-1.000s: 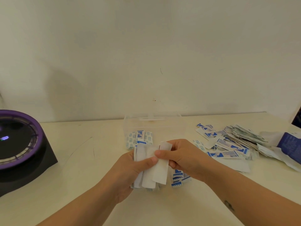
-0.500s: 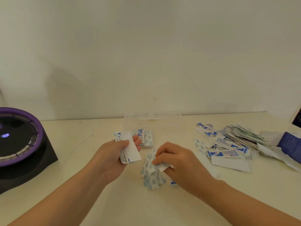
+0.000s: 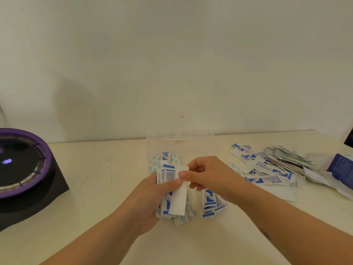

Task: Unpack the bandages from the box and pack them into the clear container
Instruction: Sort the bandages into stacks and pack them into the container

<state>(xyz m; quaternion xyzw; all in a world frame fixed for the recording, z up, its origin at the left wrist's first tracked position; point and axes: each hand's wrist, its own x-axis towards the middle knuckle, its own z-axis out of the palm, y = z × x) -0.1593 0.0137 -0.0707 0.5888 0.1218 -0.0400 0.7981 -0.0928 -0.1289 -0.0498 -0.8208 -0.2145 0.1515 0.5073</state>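
My left hand grips a stack of white and blue bandages upright over the table centre. My right hand pinches the top of a white strip at the front of that stack. Behind the hands stands the clear container, with a few bandages showing through its front. A small bundle of bandages lies on the table under my right wrist. A large loose pile of bandages spreads at the right, next to the torn blue box.
A black device with a purple ring sits at the left edge of the cream table. The wall rises close behind the container. A dark object pokes in at the far right edge.
Half a second ago my hands were apart, the left holding the stack, the right on bandages on the table. Now both hands have come together at the stack, the right pinching a strip.
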